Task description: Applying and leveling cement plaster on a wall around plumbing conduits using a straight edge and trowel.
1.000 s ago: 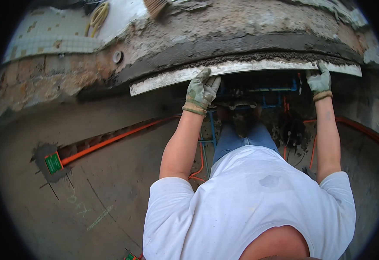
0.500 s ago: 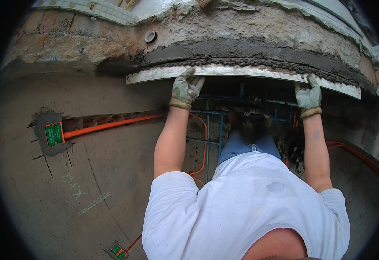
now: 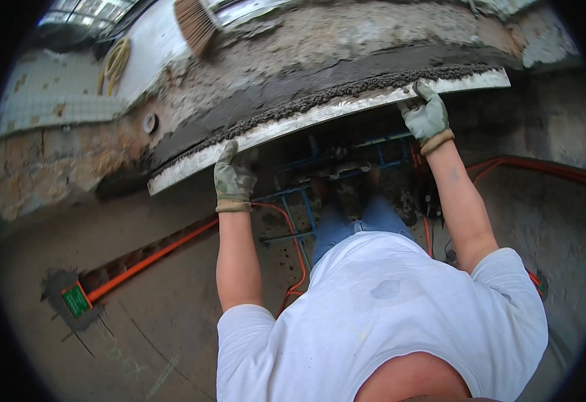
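A long whitish straightedge point(image 3: 326, 109), slanting up from left to right, lies along the band of wet grey mortar point(image 3: 212, 114) on the rough ledge. A rough ridge of mortar point(image 3: 346, 92) runs along its far edge. My left hand point(image 3: 233, 176), in a grey-green glove, grips the straightedge left of the middle, its thumb over the near edge. My right hand point(image 3: 427, 115), gloved the same way, is closed on it toward the right end, thumb on top. Some fingers of both hands are hidden beneath.
Above the ledge are a straw broom point(image 3: 194, 25), a coiled yellow hose point(image 3: 115, 65), a small round ring point(image 3: 150, 122) and a mosaic-tiled surface point(image 3: 55, 107). Below, orange conduit point(image 3: 152, 258), blue pipes point(image 3: 306, 208) and a green electrical box point(image 3: 76, 299) show in the concrete.
My view has turned, so the straightedge now slants more steeply, its left end lower in view. Both hands have shifted left in the picture, still gripping it.
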Tool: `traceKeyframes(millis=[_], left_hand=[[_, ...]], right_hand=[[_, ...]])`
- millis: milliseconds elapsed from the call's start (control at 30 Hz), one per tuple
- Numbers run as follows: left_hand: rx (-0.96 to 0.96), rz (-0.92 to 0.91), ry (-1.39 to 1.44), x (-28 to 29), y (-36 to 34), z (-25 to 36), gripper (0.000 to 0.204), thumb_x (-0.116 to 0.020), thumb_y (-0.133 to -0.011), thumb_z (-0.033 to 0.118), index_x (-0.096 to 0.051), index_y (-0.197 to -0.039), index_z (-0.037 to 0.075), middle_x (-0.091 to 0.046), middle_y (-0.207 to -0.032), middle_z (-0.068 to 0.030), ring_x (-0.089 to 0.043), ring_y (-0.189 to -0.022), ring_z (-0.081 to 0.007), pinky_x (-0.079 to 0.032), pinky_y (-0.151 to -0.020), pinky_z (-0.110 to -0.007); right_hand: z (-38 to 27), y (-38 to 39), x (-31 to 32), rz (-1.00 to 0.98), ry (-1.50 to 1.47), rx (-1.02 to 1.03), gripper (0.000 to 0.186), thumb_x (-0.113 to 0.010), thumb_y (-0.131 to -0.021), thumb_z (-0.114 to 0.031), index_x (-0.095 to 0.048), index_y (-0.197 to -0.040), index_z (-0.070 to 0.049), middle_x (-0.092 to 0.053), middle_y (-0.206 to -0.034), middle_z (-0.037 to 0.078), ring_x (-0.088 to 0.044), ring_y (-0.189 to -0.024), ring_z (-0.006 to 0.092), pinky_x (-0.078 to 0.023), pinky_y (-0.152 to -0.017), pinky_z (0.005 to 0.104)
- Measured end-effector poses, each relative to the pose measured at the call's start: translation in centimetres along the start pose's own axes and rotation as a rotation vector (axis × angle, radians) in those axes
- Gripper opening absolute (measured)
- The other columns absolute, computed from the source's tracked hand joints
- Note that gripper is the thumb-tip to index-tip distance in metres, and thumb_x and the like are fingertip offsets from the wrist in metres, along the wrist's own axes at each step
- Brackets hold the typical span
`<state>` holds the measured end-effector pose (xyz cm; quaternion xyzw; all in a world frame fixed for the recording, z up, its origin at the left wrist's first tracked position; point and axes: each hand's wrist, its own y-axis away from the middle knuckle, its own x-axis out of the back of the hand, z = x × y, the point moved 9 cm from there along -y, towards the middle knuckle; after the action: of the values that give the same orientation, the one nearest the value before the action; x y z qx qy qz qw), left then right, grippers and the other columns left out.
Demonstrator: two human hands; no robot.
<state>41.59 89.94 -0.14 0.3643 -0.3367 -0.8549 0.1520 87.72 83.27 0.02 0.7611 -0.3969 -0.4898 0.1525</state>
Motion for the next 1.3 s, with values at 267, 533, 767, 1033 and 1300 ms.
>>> traceKeyframes(millis=[267, 533, 767, 1033, 1300], left_hand=[[0.182, -0.099, 0.135, -8.4, 1.6, -11.3, 0.010, -0.066, -0.087, 0.009, -0.061, -0.096, 0.005, -0.060, -0.103, -0.0076, -0.057, -0.105, -0.0244, -0.044, -0.103, -0.047], [0.151, -0.021, 0.160, -3.6, 3.7, -13.3, 0.015, -0.066, -0.087, 0.011, -0.062, -0.101, 0.006, -0.059, -0.115, -0.0102, -0.055, -0.113, -0.0253, -0.045, -0.102, -0.046], [0.088, -0.067, 0.041, 3.4, 8.8, -13.5, 0.019, -0.062, -0.088, 0.009, -0.063, -0.106, 0.004, -0.064, -0.114, -0.0122, -0.060, -0.110, -0.0256, -0.047, -0.101, -0.045], [-0.063, -0.391, -0.514, -4.0, 12.5, -12.0, 0.058, -0.056, -0.093, 0.019, -0.031, -0.146, 0.016, -0.051, -0.134, -0.0137, -0.051, -0.122, -0.0280, -0.044, -0.101, -0.045], [-0.258, -0.684, -0.837, -17.2, 14.8, -17.0, 0.058, -0.058, -0.093, 0.018, -0.032, -0.140, -0.004, -0.045, -0.134, -0.0185, -0.054, -0.115, -0.0279, -0.053, -0.092, -0.042]], right_hand=[[-13.2, -4.9, 4.2, 0.129, 0.114, 0.109, 0.008, -0.061, -0.087, -0.014, -0.062, -0.095, -0.012, -0.064, -0.092, 0.002, -0.060, -0.089, 0.0223, -0.048, -0.089, 0.0467], [-10.1, -2.8, 7.5, -0.164, 0.053, -0.073, 0.005, -0.059, -0.090, -0.010, -0.062, -0.093, -0.010, -0.065, -0.091, 0.005, -0.062, -0.089, 0.0218, -0.052, -0.089, 0.0422], [-2.4, 1.8, 16.2, -0.060, -0.064, -0.220, 0.007, -0.056, -0.090, -0.008, -0.062, -0.093, -0.011, -0.066, -0.091, 0.004, -0.063, -0.091, 0.0204, -0.051, -0.090, 0.0416], [1.0, 1.6, 22.6, 0.227, -0.120, -0.337, 0.014, -0.060, -0.088, -0.017, -0.059, -0.096, -0.006, -0.063, -0.093, 0.009, -0.062, -0.093, 0.0243, -0.052, -0.090, 0.0428], [1.5, 0.7, 23.4, 0.125, -0.283, -0.240, 0.023, -0.050, -0.095, -0.027, -0.060, -0.103, -0.009, -0.065, -0.106, 0.008, -0.064, -0.097, 0.0232, -0.054, -0.085, 0.0417]])
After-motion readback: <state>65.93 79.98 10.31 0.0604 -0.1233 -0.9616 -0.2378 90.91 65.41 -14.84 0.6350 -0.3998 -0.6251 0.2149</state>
